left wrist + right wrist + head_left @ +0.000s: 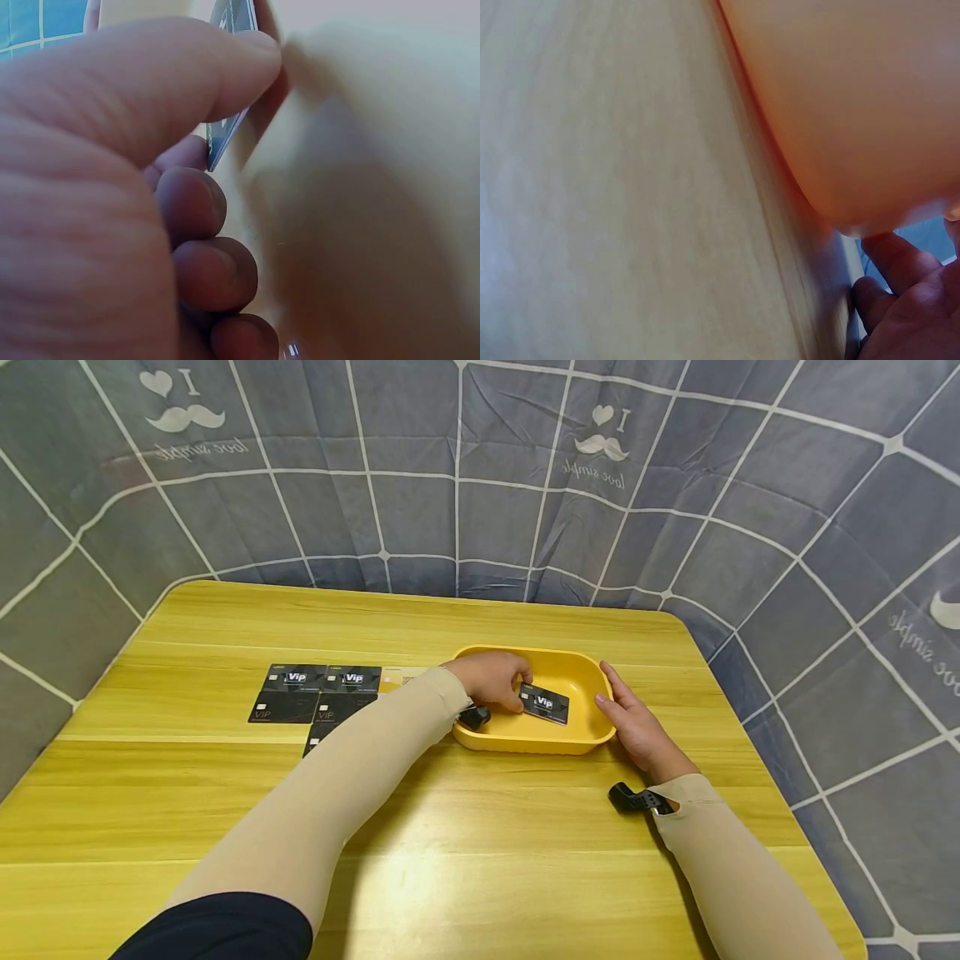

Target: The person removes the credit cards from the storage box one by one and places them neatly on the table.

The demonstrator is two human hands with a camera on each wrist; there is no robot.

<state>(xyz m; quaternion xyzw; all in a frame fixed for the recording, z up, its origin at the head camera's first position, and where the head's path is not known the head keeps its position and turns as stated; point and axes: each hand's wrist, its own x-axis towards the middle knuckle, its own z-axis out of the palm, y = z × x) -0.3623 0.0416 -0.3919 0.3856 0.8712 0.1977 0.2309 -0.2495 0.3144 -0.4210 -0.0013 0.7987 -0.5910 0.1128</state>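
Note:
My left hand [489, 677] is down inside a yellow plastic basin [536, 746], pinching a black "Vip" card [546, 704]. In the left wrist view the card [232, 82] stands on edge between the thumb [247, 71] and the index finger, with the other fingers curled below. At the basin's right end my right hand [637, 724] holds the rim, its thumb over the edge and its fingers along the outside. The right wrist view has the basin's outer wall [870, 112] close to the fingers [900, 262].
Left of the basin, several black cards [294, 678] lie in rows on the wooden table [450, 877]. A pale yellow card [397, 678] beside them is partly hidden by the left forearm. A grey checked curtain [420, 510] surrounds the table's back and sides.

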